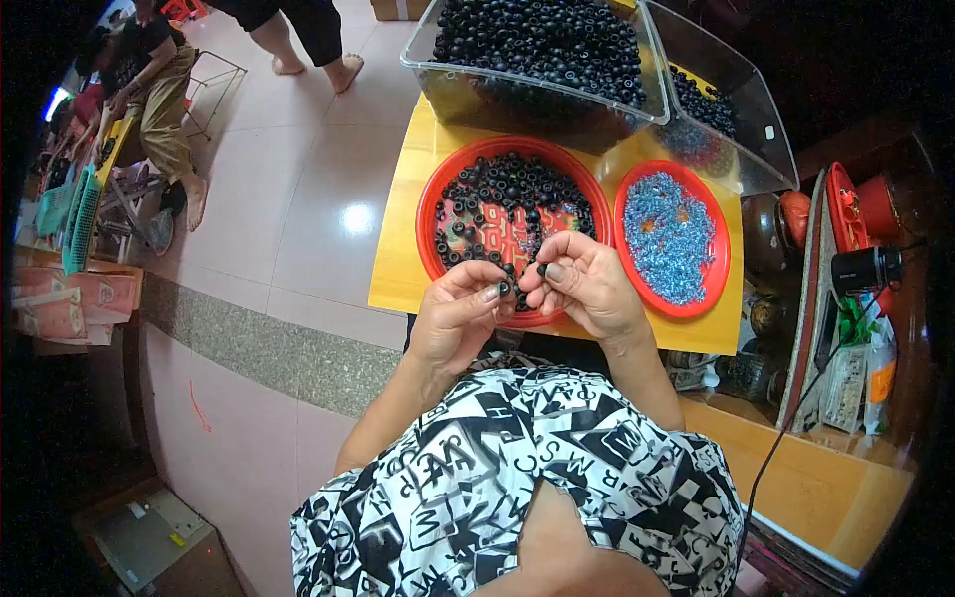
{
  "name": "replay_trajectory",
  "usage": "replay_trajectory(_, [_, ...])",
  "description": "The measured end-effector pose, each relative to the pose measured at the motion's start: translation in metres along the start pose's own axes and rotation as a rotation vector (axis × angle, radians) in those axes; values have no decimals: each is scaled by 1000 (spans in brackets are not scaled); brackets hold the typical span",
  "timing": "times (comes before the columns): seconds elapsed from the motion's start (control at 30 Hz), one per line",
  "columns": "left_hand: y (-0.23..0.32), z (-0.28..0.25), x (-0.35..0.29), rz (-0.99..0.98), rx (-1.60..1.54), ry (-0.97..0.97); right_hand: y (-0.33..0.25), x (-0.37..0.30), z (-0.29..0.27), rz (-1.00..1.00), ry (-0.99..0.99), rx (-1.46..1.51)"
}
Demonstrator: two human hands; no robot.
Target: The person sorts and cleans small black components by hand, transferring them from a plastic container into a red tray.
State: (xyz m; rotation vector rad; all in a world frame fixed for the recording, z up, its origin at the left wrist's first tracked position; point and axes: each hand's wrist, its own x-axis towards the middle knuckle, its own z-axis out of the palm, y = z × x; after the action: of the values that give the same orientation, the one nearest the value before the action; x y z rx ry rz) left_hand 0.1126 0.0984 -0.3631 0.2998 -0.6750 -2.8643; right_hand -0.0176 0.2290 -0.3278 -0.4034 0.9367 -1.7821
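Observation:
Over the near rim of a round red tray (428,194), both of my hands are raised close together. The tray holds many loose black beads (512,179) on a patterned red bottom. My left hand (458,313) is closed, thumb against fingers, on a small black bead (504,289). Just to its right, my right hand (597,294) pinches another black bead (542,270) between thumb and forefinger. Any thread between the hands is too fine to make out. Right of this tray lies a red plate (704,292) heaped with small shiny blue pieces (667,234).
Both trays rest on a yellow tabletop (393,264). Behind them stand a clear plastic bin (537,109) full of black beads and a second clear bin (756,129). A cluttered shelf (806,298) and a black cable (786,428) are at right. Other people sit and stand far left.

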Motion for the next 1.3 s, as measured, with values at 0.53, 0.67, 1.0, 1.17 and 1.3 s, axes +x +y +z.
replay_trajectory(0.53, [3,0,1,12,43,-4,5,0,2,-111,69,-199])
replay_trajectory(0.67, [2,3,1,-2,43,5,2,-1,4,-65,60,-216])
replay_trajectory(1.0, [2,7,2,27,16,15,-5,-5,9,-104,129,-280])
replay_trajectory(1.17, [0,4,2,24,18,21,-2,-7,13,-104,154,-273])
replay_trajectory(1.3, [-1,3,2,24,0,-11,-3,-11,22,-111,124,-355])
